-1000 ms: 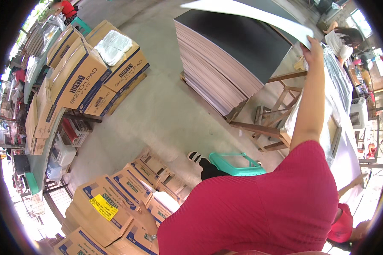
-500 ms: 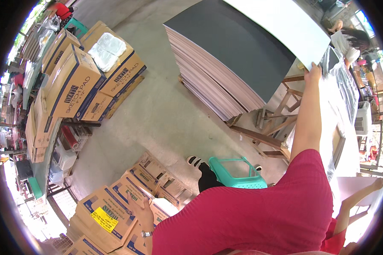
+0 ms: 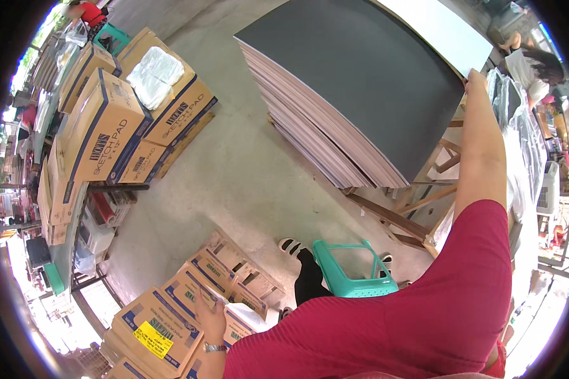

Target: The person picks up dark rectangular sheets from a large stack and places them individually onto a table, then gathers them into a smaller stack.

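Observation:
At the upper right, my right hand [image 3: 476, 81] is closed on the near corner of a large white sheet [image 3: 446, 28]. Right beside its fingers is the corner of a wide dark grey sheet [image 3: 354, 76], which lies on top of a tall stack of pale sheets [image 3: 316, 120]. My left hand [image 3: 211, 321], with a metal watch at the wrist, reaches low over the cardboard boxes [image 3: 164, 319]. Its fingers are apart and hold nothing. A yellow label [image 3: 153, 339] sits on the box beside it.
A green plastic stool [image 3: 354, 278] stands on the floor near a foot in a striped sandal [image 3: 291, 246]. Wooden framing [image 3: 392, 221] is under the stack. Larger cartons [image 3: 107, 132] and a white wrapped bundle [image 3: 156, 77] are at left. Another person [image 3: 531, 69] is at far right.
The white sheet has shifted up and away, uncovering more of the dark sheet. My right hand moved up and slightly right with it. My left hand stays over the boxes.

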`<state>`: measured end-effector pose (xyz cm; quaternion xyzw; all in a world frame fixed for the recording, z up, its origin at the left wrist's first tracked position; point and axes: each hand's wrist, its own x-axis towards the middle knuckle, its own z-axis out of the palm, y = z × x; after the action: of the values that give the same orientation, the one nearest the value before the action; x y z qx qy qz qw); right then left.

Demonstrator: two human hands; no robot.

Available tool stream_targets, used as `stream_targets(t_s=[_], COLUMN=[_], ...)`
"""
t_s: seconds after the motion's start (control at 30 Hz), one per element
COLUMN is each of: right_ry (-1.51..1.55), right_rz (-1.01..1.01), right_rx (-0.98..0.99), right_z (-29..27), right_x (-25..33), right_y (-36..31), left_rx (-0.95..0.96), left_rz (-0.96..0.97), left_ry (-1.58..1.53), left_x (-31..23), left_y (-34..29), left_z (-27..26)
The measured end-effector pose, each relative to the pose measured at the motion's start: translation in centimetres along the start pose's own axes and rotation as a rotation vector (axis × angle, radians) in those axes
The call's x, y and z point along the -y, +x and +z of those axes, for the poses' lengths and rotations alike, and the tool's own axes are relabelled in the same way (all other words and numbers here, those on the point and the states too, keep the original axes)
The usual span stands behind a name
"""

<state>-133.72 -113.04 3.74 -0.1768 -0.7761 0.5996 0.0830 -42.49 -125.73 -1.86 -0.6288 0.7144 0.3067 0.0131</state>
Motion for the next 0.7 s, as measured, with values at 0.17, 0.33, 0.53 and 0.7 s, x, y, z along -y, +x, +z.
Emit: stream_targets(t_s=[0.17,0.33,0.53,0.7], right_ry=[0.159,0.261,0.068,0.042], right_rz=[-0.142,-0.043,-0.013,-0.034], right_rx=[0.081,0.379,0.516,0.56], right_z=[-3.7,-11.1,-12.5,-12.8], right_x=[-1.5,-7.2,-10.7,-10.3], right_y=[-2.7,-20.6,-29.3,-29.4], left_rx=[0.057,0.151,0.272,0.258], left_rz=[0.226,0.525,0.415,0.405], left_ry=[-0.067,-0.645,-1.072,-1.124], left_x=[-9.2,-27.7,-44.3,-47.7], left_y=[13.7,30.3,40.4,42.3], left_z=[-0.7,0.0,3.0,5.2])
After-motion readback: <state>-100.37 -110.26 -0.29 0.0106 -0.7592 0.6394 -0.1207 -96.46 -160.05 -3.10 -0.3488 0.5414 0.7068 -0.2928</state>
